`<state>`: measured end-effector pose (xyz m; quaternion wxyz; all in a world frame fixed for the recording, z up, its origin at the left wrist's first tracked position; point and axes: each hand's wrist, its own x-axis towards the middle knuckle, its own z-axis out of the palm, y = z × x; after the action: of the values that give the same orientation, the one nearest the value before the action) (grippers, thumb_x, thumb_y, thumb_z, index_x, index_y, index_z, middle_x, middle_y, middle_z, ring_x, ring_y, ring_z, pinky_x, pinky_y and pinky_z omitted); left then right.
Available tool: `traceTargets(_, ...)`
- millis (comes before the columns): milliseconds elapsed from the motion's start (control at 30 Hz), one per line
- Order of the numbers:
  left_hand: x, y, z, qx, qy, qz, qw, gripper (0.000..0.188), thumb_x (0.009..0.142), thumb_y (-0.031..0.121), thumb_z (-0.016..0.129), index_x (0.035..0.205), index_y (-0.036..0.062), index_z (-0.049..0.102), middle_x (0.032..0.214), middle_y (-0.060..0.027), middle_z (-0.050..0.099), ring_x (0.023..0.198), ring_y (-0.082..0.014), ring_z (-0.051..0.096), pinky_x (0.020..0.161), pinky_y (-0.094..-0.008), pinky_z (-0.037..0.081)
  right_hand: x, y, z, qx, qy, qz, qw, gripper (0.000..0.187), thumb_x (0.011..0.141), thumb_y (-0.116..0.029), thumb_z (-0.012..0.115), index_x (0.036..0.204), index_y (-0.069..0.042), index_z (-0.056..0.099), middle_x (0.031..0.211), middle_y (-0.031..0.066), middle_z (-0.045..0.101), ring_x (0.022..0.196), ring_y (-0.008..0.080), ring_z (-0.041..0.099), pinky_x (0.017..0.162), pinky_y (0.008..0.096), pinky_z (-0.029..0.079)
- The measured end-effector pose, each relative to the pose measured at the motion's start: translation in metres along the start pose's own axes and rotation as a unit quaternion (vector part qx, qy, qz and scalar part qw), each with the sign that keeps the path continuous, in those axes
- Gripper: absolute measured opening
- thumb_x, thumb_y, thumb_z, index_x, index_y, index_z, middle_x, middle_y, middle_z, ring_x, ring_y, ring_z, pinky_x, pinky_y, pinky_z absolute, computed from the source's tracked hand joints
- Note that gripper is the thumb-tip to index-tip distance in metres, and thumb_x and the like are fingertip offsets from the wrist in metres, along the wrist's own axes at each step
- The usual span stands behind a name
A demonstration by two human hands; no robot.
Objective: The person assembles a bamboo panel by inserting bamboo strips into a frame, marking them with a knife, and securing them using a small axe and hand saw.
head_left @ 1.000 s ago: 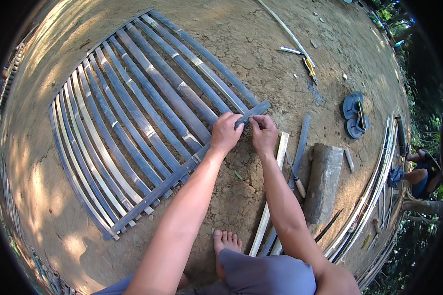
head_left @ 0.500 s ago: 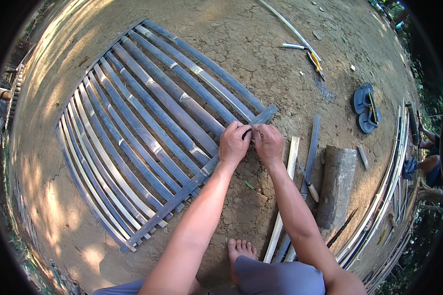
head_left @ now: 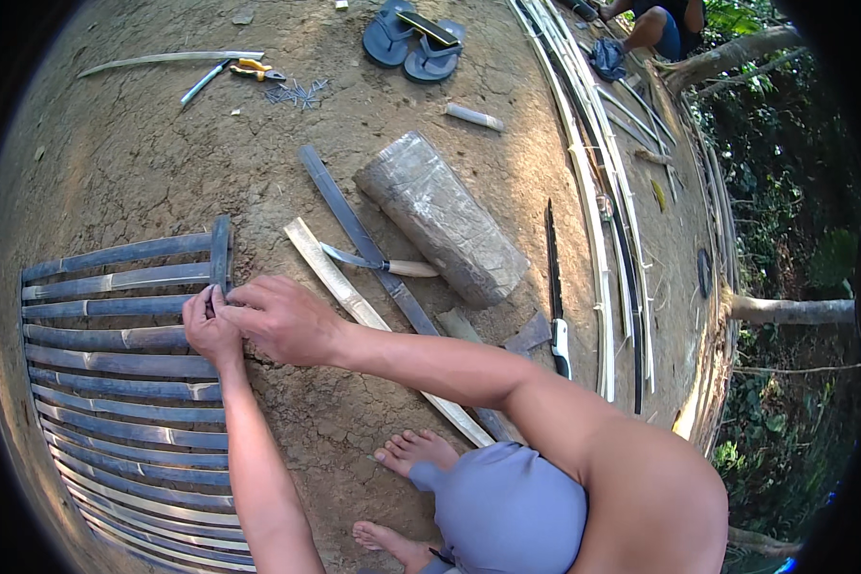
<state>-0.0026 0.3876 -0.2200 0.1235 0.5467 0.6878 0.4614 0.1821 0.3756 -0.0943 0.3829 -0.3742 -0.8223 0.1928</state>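
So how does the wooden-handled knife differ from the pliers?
The knife has a single wooden handle; the pliers have yellow-orange grips. The knife shows a long, pale metal blade, while the pliers end in a short, dark head. The knife lies across a dark bamboo strip; the pliers lie beside scattered nails. Both are tools lying unheld.

at 9 o'clock the fingertips of the left hand [head_left: 212, 333] and right hand [head_left: 282, 320] overlap, hiding whatever may lie between them, while the left hand and left forearm [head_left: 261, 469] cover most of the crossbar [head_left: 221, 247] and the near ends of many slats [head_left: 143, 364]. the right forearm [head_left: 430, 365] hides a stretch of the pale strip [head_left: 325, 263] near the center; at 11 o'clock the nails [head_left: 297, 94] are too small to count, and at 1 o'clock the top edge cuts off another person [head_left: 649, 29].
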Motion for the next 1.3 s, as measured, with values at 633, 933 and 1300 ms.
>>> traceTargets(633,0.002,0.009,0.007,0.012,0.006,0.037,0.999,0.013,0.088,0.014,0.08,0.096,0.0047,0.078,0.083,-0.0059,0.067,0.068,-0.0172,0.059,0.063,-0.033,0.048,-0.367,-0.08,-0.215,-0.367,-0.069,0.519,0.769,0.044,0.09,-0.025,0.075,0.123,-0.002,0.057,0.107,0.0222,0.061,0.102,0.042,0.058,0.09,0.0497,0.048)
traceTargets(933,0.0,0.015,-0.005,-0.016,0.009,-0.058,0.998,0.015,0.088,0.019,0.078,0.095,0.0065,0.078,0.088,-0.0095,0.069,0.076,-0.0283,0.068,0.068,-0.0393,0.054,-0.348,-0.066,-0.248,-0.011,0.091,0.69,0.718,0.037,0.099,-0.024,0.067,0.126,-0.001,0.055,0.089,0.0124,0.065,0.078,0.0259,0.066,0.072,0.0366,0.053)
traceTargets(1300,-0.004,0.021,-0.007,-0.006,-0.005,-0.1,0.995,0.012,0.088,0.02,0.077,0.093,0.0087,0.078,0.092,-0.0078,0.07,0.085,-0.0311,0.07,0.073,-0.0422,0.055,-0.056,-0.054,-0.135,0.059,-0.108,0.319,0.94,0.054,0.098,-0.009,0.066,0.144,0.004,0.042,0.099,0.0181,0.07,0.075,0.0259,0.072,0.068,0.0372,0.058)
